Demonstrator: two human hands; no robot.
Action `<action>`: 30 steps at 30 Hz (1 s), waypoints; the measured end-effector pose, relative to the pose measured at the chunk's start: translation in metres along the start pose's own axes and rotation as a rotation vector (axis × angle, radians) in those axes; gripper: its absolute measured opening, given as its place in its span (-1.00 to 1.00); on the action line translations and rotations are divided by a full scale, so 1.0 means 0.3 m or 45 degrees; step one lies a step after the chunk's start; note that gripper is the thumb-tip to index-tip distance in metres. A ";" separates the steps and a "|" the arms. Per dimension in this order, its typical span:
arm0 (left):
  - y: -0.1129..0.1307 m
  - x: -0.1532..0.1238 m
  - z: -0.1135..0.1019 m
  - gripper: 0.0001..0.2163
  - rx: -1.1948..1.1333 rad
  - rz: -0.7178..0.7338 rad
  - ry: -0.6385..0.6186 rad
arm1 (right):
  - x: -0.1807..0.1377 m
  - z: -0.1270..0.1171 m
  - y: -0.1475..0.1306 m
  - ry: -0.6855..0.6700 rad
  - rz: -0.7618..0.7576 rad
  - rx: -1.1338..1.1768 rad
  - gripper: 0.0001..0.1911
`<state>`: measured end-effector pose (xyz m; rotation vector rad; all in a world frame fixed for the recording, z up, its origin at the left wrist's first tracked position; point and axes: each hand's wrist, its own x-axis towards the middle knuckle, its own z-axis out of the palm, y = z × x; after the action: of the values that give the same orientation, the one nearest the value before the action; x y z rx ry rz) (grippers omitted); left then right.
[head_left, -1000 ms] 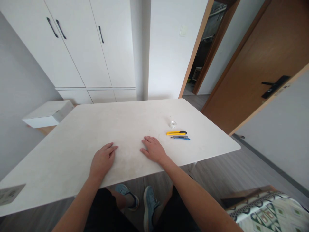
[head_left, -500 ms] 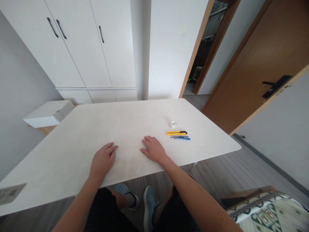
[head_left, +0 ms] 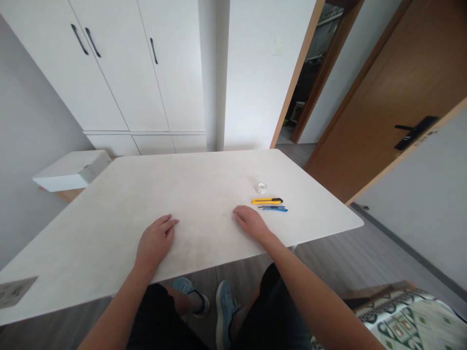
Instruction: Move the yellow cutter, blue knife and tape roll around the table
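My left hand (head_left: 155, 242) rests on the white table (head_left: 164, 184) near its front edge, fingers stretched out, holding nothing. Towards the right, my right hand (head_left: 251, 221) hovers at or just over the tabletop. Its fingers are loosely bent and point left, and nothing shows in them. Just beyond it lies a blue utility knife (head_left: 273, 208), the thing nearest to this hand but apart from it. Beside that lies a yellow utility knife (head_left: 267, 201) with a dark end. A roll of clear tape (head_left: 261, 188) lies flat behind both knives.
A white box (head_left: 73, 167) stands past the table's left side. White cabinets (head_left: 109, 73) line the back wall. On the right a brown door (head_left: 383, 92) stands open. A patterned cloth-covered seat (head_left: 412, 321) is at the lower right. A grey label (head_left: 16, 291) marks the table's near left corner.
My right hand has moved to the right, closer to the knives, and its fingers have drawn together from lying flat. My left hand, the knives and the tape have stayed put.
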<state>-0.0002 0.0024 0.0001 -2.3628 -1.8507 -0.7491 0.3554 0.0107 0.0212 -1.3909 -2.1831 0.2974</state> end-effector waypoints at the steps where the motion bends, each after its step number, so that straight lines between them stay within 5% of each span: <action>1: 0.001 0.000 0.000 -0.62 -0.002 -0.001 0.000 | -0.014 -0.043 0.044 0.050 0.056 -0.060 -0.75; 4: 0.000 0.002 0.001 -0.62 -0.018 -0.005 0.002 | -0.051 -0.179 0.171 0.117 0.215 -0.293 -0.76; 9: -0.013 0.003 0.010 -0.61 -0.023 -0.010 -0.009 | -0.087 -0.301 0.272 -0.143 0.359 -0.548 -0.76; 16: -0.013 0.000 0.008 -0.62 -0.038 -0.009 -0.001 | -0.044 -0.292 0.292 -0.060 0.397 -0.514 -0.75; 20: -0.010 -0.002 0.005 -0.63 -0.029 -0.022 0.003 | -0.001 -0.281 0.304 -0.212 0.360 -0.492 -0.60; 24: -0.013 -0.002 0.006 -0.61 -0.022 -0.015 -0.016 | 0.009 -0.261 0.297 -0.321 0.290 -0.594 -0.68; 30: -0.008 0.001 0.006 -0.60 -0.025 -0.015 -0.017 | -0.037 -0.229 0.290 -0.148 0.325 -0.539 -0.66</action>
<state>-0.0017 0.0039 -0.0021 -2.3773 -1.8725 -0.7579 0.4635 0.0331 0.0360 -1.9335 -2.2482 0.0013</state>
